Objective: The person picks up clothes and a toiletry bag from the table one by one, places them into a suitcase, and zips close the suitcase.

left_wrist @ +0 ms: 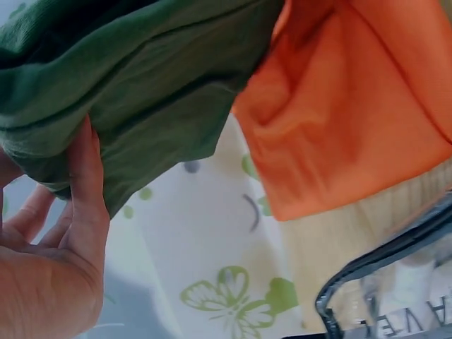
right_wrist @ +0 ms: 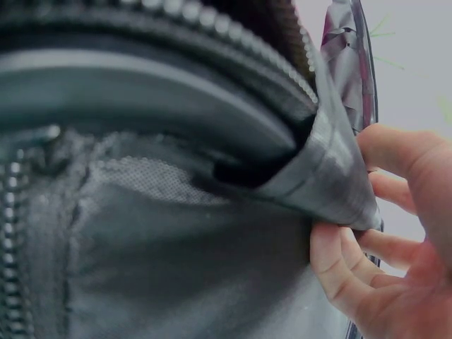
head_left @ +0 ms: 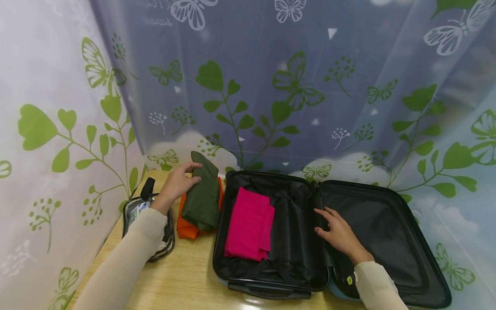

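My left hand (head_left: 180,183) grips a folded dark green cloth garment (head_left: 204,193) at its upper left side. In the left wrist view the thumb is on one side of the green fabric (left_wrist: 162,92) and fingers are behind it. Beneath it lies an orange cloth garment (head_left: 187,230), partly covered. An open black-lined suitcase (head_left: 294,241) holds a folded pink garment (head_left: 248,226) in its left half. My right hand (head_left: 341,232) rests at the hinge side between the two halves, fingers spread and relaxed. Up close, its fingers touch the black lining (right_wrist: 332,169).
A clear pouch with black trim (head_left: 169,241) sits left of the garments, under my left forearm. The suitcase lid (head_left: 387,241) lies folded out to the right. Wooden table (head_left: 186,275) shows in front. A printed butterfly curtain (head_left: 248,86) hangs behind and at the sides.
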A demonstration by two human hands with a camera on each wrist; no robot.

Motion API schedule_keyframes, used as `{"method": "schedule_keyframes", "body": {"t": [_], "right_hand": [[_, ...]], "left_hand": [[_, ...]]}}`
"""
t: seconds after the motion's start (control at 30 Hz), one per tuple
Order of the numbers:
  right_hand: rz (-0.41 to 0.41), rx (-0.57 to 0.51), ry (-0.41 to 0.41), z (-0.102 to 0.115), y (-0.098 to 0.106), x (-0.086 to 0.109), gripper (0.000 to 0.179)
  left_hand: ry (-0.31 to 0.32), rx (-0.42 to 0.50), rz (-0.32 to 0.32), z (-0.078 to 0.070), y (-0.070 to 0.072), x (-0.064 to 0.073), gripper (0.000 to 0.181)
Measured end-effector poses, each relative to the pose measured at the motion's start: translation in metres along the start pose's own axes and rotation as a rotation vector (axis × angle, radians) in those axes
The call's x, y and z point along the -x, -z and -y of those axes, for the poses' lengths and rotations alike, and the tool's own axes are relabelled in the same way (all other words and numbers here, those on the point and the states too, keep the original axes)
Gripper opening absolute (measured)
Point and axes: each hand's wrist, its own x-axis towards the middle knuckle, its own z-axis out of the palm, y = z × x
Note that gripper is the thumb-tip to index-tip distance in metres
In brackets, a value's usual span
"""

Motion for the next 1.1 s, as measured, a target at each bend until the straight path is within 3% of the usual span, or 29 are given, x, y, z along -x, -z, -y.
{"method": "schedule_keyframes", "body": {"t": [0.67,0.93,1.1], "right_hand": [[-0.002,-0.004,0.003,-0.001,-0.001,0.0,0.062],[0.005,-0.006,-0.002,0.0,0.0,0.0,0.063],[0.016,-0.016,-0.005,0.0,0.001,0.001,0.064]], "left_hand": [[-0.068,0.064,-0.004,-0.052,0.017,0.004,0.046],[-0.117,0.044,-0.01,-0.072,0.014,0.008,0.046],[-0.144,0.078,0.002,-0.082,0.009,0.01,0.045]]}}
